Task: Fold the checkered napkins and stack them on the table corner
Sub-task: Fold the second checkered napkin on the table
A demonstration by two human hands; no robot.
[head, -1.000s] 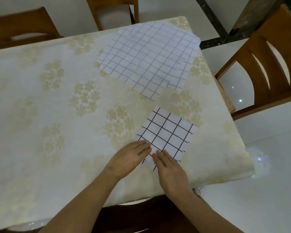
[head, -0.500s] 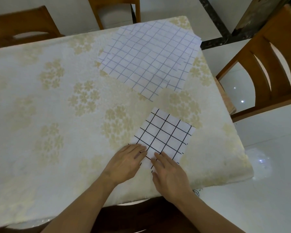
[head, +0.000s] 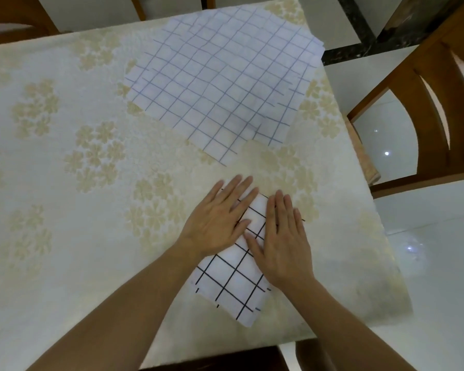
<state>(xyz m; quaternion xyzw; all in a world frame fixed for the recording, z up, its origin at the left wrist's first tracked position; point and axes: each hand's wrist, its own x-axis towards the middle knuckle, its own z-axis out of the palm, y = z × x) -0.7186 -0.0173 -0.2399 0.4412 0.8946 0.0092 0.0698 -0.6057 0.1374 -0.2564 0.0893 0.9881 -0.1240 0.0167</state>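
Note:
A folded white napkin with black grid lines [head: 235, 281] lies near the table's front right part. My left hand [head: 220, 219] and my right hand [head: 281, 236] both rest flat on its far half, palms down, fingers spread and pointing away from me. Their fingers cover the napkin's far edge. Farther back, a pile of unfolded white napkins with faint blue grid lines [head: 220, 84] lies spread out by the far right corner. The table [head: 65, 183] wears a cream cloth with pale gold flowers.
A wooden chair [head: 437, 108] stands close to the table's right side. Two more chair backs [head: 16, 30] show beyond the far edge. The table's right edge drops to a glossy white floor [head: 439, 263].
Both hands slid forward from the napkin's near corner onto its far half. The view has dropped closer to the table, and the napkin now sits nearer the front edge.

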